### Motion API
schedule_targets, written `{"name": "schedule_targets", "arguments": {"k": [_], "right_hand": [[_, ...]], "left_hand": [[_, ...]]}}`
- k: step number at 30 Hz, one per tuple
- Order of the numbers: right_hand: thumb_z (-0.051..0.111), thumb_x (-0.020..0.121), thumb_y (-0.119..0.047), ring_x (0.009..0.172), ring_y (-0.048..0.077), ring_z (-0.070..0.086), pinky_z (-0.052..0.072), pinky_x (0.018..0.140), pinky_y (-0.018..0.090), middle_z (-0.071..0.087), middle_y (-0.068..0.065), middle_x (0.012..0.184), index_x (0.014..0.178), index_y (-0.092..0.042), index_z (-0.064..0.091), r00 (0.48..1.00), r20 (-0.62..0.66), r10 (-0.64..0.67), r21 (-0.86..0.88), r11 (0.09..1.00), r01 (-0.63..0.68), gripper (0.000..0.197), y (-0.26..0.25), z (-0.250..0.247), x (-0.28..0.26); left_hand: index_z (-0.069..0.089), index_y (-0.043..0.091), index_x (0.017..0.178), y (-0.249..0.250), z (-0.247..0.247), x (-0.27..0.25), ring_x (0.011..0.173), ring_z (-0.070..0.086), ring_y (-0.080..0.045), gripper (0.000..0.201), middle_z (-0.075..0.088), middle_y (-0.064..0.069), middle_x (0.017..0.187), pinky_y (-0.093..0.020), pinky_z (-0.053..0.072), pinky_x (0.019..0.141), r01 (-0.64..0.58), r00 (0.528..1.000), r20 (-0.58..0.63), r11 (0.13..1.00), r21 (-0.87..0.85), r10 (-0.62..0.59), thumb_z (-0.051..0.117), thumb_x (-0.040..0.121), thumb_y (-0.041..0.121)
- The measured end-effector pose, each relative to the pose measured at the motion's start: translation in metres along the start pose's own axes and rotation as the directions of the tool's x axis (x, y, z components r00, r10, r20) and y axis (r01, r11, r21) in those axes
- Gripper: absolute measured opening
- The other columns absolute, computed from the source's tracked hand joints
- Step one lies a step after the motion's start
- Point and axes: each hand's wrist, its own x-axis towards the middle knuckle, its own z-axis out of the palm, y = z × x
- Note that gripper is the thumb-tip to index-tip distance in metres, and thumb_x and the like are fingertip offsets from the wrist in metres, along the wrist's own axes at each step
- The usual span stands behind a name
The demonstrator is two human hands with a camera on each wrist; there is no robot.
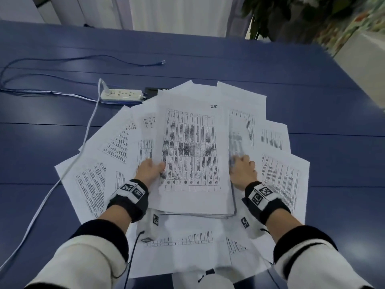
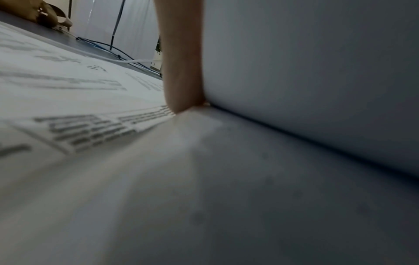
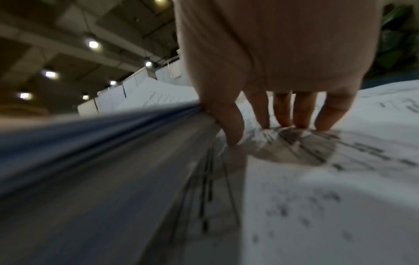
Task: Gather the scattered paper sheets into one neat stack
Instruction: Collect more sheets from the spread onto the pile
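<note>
A thick paper stack (image 1: 191, 147) topped by a printed table page lies in the middle of the blue table (image 1: 312, 90). Loose printed sheets (image 1: 91, 184) fan out beneath and around it. My left hand (image 1: 158, 167) grips the stack's left edge, thumb on top and fingers hidden under it. In the left wrist view one finger (image 2: 181, 71) stands against the lifted stack (image 2: 317, 71). My right hand (image 1: 242, 161) sits at the stack's right edge. Its fingertips (image 3: 299, 123) press straight down on a loose sheet (image 3: 340, 179), and its thumb touches the blurred stack side (image 3: 136, 161).
A white power strip (image 1: 121, 94) and a small black object (image 1: 151, 91) sit just behind the papers on the left. A white cable (image 1: 83, 147) runs under the left sheets toward me. A blue cable (image 1: 83, 58) loops farther back. A plant (image 1: 291, 15) stands beyond the far right corner.
</note>
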Motion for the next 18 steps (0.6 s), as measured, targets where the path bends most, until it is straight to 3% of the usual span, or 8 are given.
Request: {"name": "schedule_targets", "arguments": {"k": [2,4,5,7,9,11,14,18], "right_hand": [[0.052,0.087,-0.011,0.127,0.033,0.031,0.033,0.106,0.045,0.031,0.015,0.139,0.132,-0.007,0.042,0.999,-0.034,0.018,0.122,0.992,-0.014,0.047,0.001,-0.005,0.000],[0.058,0.088,-0.022,0.129,0.033,0.031,0.032,0.107,0.045,0.033,0.017,0.138,0.134,-0.006,0.042,0.983,-0.134,0.129,0.178,0.978,-0.104,0.051,0.010,-0.016,0.003],[0.059,0.087,-0.028,0.129,0.033,0.032,0.033,0.105,0.045,0.034,0.018,0.137,0.133,-0.004,0.041,0.972,-0.151,0.180,0.174,0.973,-0.153,0.054,0.014,-0.020,0.005],[0.059,0.086,-0.036,0.128,0.035,0.032,0.034,0.103,0.046,0.032,0.019,0.136,0.131,-0.001,0.039,0.961,-0.118,0.251,0.159,0.960,-0.231,0.061,0.019,-0.024,0.007],[0.058,0.085,-0.038,0.128,0.036,0.030,0.034,0.105,0.048,0.029,0.020,0.139,0.132,0.001,0.036,0.957,-0.086,0.277,0.112,0.957,-0.267,0.065,0.015,-0.022,0.009],[0.057,0.086,-0.031,0.130,0.037,0.028,0.033,0.107,0.049,0.025,0.021,0.142,0.134,0.001,0.032,0.959,-0.047,0.280,0.112,0.955,-0.274,0.064,0.006,-0.018,0.008],[0.055,0.087,-0.018,0.129,0.036,0.035,0.037,0.104,0.044,0.027,0.020,0.143,0.136,0.002,0.027,0.964,0.043,0.262,0.228,0.937,-0.265,0.060,-0.006,-0.013,0.009],[0.040,0.093,-0.002,0.119,0.034,0.049,0.042,0.088,0.032,0.043,0.022,0.136,0.142,0.004,0.020,0.981,0.069,0.183,0.326,0.925,-0.195,0.053,-0.017,-0.010,0.001]], "left_hand": [[0.053,0.005,0.108,0.003,-0.002,-0.003,0.090,0.055,-0.024,0.017,0.059,-0.005,0.092,-0.023,0.049,0.062,-0.023,1.000,0.009,0.999,-0.028,0.024,0.053,0.093,0.013],[0.053,0.005,0.108,0.007,-0.010,-0.007,0.080,0.056,-0.020,0.017,0.058,-0.002,0.087,-0.020,0.047,0.049,-0.042,0.999,-0.029,0.998,-0.049,0.040,0.053,0.093,0.011],[0.053,0.004,0.109,0.006,-0.015,-0.007,0.079,0.056,-0.021,0.017,0.058,-0.003,0.086,-0.021,0.048,0.052,-0.041,0.997,-0.067,0.998,-0.038,0.039,0.053,0.092,0.011],[0.055,0.001,0.111,0.005,-0.026,-0.008,0.088,0.056,-0.027,0.021,0.060,-0.008,0.093,-0.029,0.049,0.072,-0.036,0.987,-0.158,0.999,0.018,0.039,0.053,0.092,0.009],[0.056,0.000,0.114,0.001,-0.034,-0.005,0.105,0.054,-0.033,0.028,0.059,-0.018,0.114,-0.039,0.046,0.092,0.031,0.969,-0.247,0.982,0.184,0.016,0.052,0.090,0.013],[0.050,0.000,0.122,-0.003,-0.037,-0.005,0.126,0.034,-0.037,0.038,0.036,-0.023,0.137,-0.046,0.033,0.106,0.168,0.951,-0.306,0.914,0.370,-0.051,0.051,0.089,0.020],[0.041,0.003,0.134,-0.009,-0.027,-0.010,0.137,0.010,-0.035,0.051,0.009,-0.018,0.149,-0.048,0.018,0.114,0.260,0.940,-0.316,0.866,0.428,-0.126,0.051,0.089,0.023],[0.044,0.008,0.132,-0.008,-0.010,-0.014,0.139,0.005,-0.034,0.049,0.002,-0.015,0.152,-0.051,0.014,0.115,0.219,0.960,-0.254,0.874,0.434,-0.115,0.053,0.088,0.026]]}}
